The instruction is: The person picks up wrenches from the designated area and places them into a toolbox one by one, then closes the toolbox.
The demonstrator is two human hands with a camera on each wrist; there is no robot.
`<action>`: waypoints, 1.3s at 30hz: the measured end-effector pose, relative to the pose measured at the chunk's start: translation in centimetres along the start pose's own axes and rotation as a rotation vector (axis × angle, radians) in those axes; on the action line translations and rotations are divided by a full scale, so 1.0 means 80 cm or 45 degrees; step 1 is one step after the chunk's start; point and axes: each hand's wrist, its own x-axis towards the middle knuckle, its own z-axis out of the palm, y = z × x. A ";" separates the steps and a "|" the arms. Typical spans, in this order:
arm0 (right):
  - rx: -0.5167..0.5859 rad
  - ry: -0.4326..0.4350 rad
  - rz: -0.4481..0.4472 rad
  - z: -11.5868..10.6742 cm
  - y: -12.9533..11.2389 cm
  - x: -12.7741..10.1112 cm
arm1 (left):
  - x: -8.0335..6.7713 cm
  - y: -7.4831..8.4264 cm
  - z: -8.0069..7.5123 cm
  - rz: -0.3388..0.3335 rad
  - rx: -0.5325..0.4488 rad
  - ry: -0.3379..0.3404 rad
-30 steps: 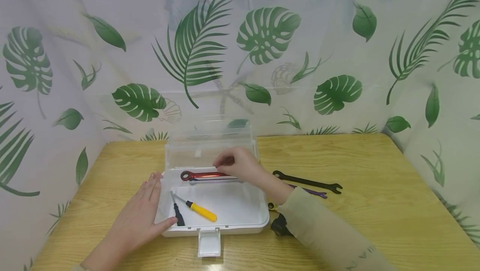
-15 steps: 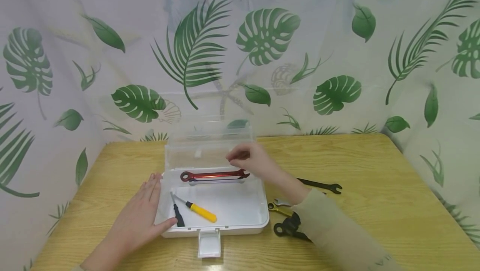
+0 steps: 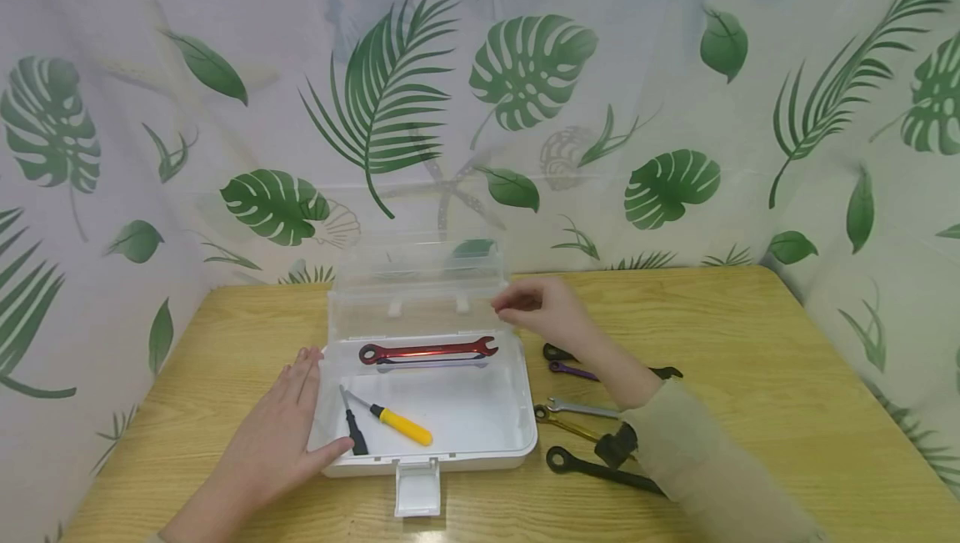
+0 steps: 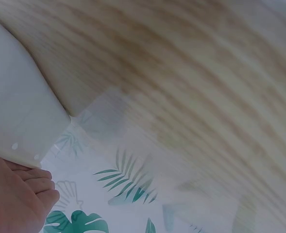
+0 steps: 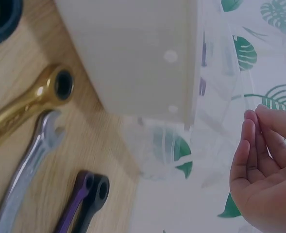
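A white toolbox (image 3: 483, 464) stands on the table with its clear lid (image 3: 420, 314) raised. A red ratchet wrench (image 3: 427, 350) lies along the box's back, with a thin purplish strip just below it. At the left inside are a yellow-handled screwdriver (image 3: 405, 424) and a black-handled screwdriver (image 3: 357, 433). My left hand (image 3: 281, 414) rests against the box's left side, fingers straight and thumb over the front corner. Just right of the lid, my right hand (image 3: 555, 315) hovers with loosely bent fingers. In the right wrist view, nothing shows between its thumb and fingertips.
Right of the box lie a gold wrench (image 3: 570, 424), a silver wrench (image 3: 585, 409), a purple wrench (image 3: 572, 370), a front black wrench (image 3: 600, 471) and a back black wrench (image 3: 667, 373). A black cylindrical piece (image 3: 617, 445) is near my sleeve. Leaf-printed cloth hangs behind the table.
My right hand has moved right, away from the red wrench and out past the lid, uncovering that wrench's open end. Different wrenches on the right show now. The left hand has stayed put.
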 end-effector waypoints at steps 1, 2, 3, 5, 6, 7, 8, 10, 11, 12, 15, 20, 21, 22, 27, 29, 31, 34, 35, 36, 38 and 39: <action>-0.007 0.006 0.001 -0.004 0.004 -0.001 | 0.000 0.000 0.000 0.001 0.000 0.000; -0.018 0.013 0.003 -0.007 0.007 -0.002 | 0.000 0.000 0.000 0.001 -0.002 -0.001; -0.024 0.021 0.016 -0.011 0.011 -0.004 | 0.000 0.000 0.000 -0.001 -0.001 -0.002; -0.044 0.039 0.038 -0.018 0.017 -0.007 | 0.000 0.000 -0.001 -0.006 0.001 -0.007; -0.058 0.050 0.051 -0.021 0.021 -0.008 | 0.000 0.000 -0.001 -0.009 0.001 -0.008; -0.074 0.059 0.063 -0.025 0.024 -0.010 | 0.000 0.001 -0.001 -0.010 0.000 -0.009; -0.087 0.065 0.072 -0.028 0.027 -0.012 | 0.000 0.001 -0.001 -0.011 -0.002 -0.010; -0.113 0.074 0.080 -0.033 0.034 -0.016 | 0.000 0.001 -0.001 -0.010 -0.002 -0.009; -0.123 0.076 0.089 -0.036 0.037 -0.018 | 0.000 0.001 -0.001 -0.010 -0.003 -0.008; -0.128 0.077 0.090 -0.038 0.040 -0.020 | 0.000 0.001 -0.001 -0.010 -0.003 -0.008; -0.139 0.082 0.115 -0.045 0.049 -0.027 | 0.000 0.000 -0.001 -0.011 -0.002 -0.007; -0.156 0.106 0.145 -0.054 0.067 -0.037 | 0.000 -0.001 -0.002 -0.015 -0.005 -0.008; -0.163 0.111 0.150 -0.056 0.071 -0.040 | 0.001 -0.001 -0.002 -0.016 -0.005 -0.009; -0.165 0.118 0.154 -0.057 0.075 -0.042 | 0.001 -0.001 -0.002 -0.017 -0.005 -0.011; -0.172 0.124 0.168 -0.061 0.091 -0.054 | 0.001 -0.001 -0.002 -0.022 -0.006 -0.015; -0.163 0.120 0.186 -0.063 0.097 -0.059 | 0.001 -0.001 -0.002 -0.023 -0.008 -0.014; -0.156 0.116 0.218 -0.064 0.102 -0.064 | 0.001 -0.001 -0.002 -0.022 -0.010 -0.013; -0.144 0.122 0.278 -0.067 0.111 -0.069 | 0.001 0.000 -0.002 -0.025 -0.015 -0.014; -0.140 0.121 0.289 -0.069 0.113 -0.070 | 0.000 0.000 -0.002 -0.025 -0.016 -0.015; -0.141 0.119 0.297 -0.070 0.116 -0.071 | 0.000 0.000 -0.002 -0.026 -0.018 -0.014; -0.143 0.120 0.304 -0.073 0.121 -0.072 | 0.000 0.000 -0.002 -0.029 -0.020 -0.015; -0.151 0.119 0.300 -0.074 0.123 -0.073 | 0.001 0.000 -0.002 -0.028 -0.019 -0.015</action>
